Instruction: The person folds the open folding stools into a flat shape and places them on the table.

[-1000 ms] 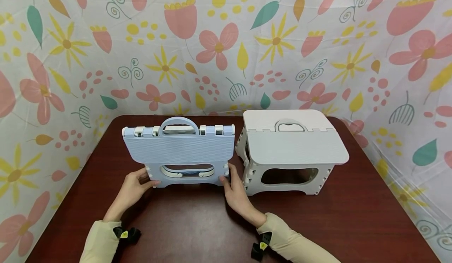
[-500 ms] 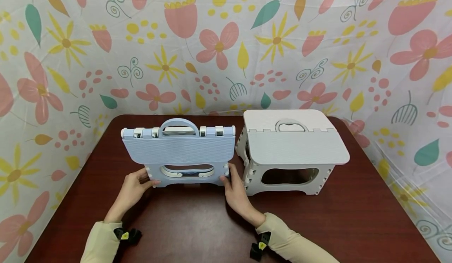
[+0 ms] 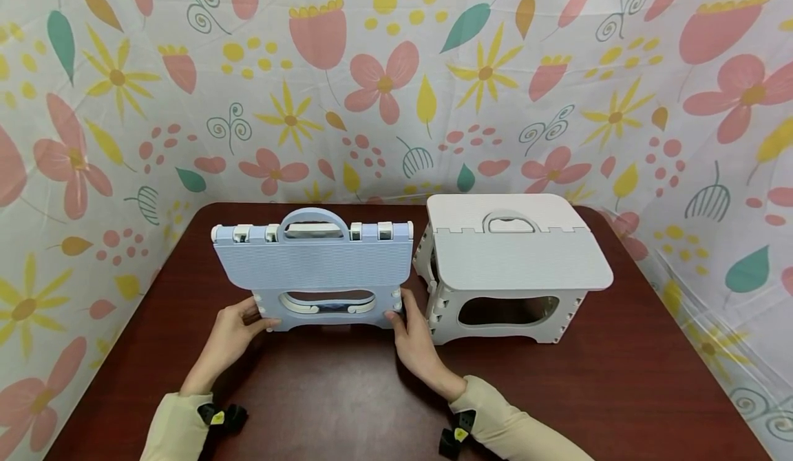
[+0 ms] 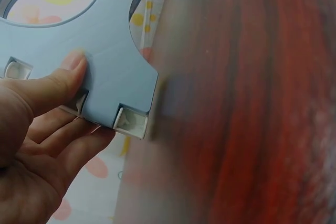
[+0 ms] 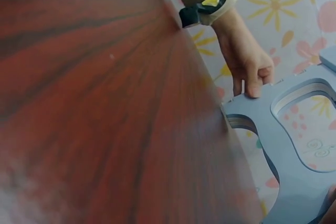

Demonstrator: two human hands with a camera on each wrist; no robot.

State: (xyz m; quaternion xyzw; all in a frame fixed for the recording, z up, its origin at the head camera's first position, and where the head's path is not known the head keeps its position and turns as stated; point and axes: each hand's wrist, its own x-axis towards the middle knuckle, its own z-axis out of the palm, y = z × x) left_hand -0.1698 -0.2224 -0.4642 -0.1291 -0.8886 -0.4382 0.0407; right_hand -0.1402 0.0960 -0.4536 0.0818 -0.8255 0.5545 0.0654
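Note:
A light blue folding stool [image 3: 316,265] stands partly folded at the left of the table in the head view. Its top panel hangs tilted down toward me, with the arched handle [image 3: 314,215] up. My left hand [image 3: 232,330] pinches the left edge of its leg panel, low down. In the left wrist view that thumb [image 4: 73,66] lies on the leg panel's face, fingers behind. At the opposite edge my right hand [image 3: 418,347] grips the panel, thumb in front. Only a sliver of the right hand [image 5: 329,211] shows in the right wrist view.
A white folding stool [image 3: 514,261], fully unfolded, stands close to the right of the blue one. Both are on a dark red-brown wooden table [image 3: 334,406]. A flower-patterned cloth [image 3: 384,137] hangs along the back and sides.

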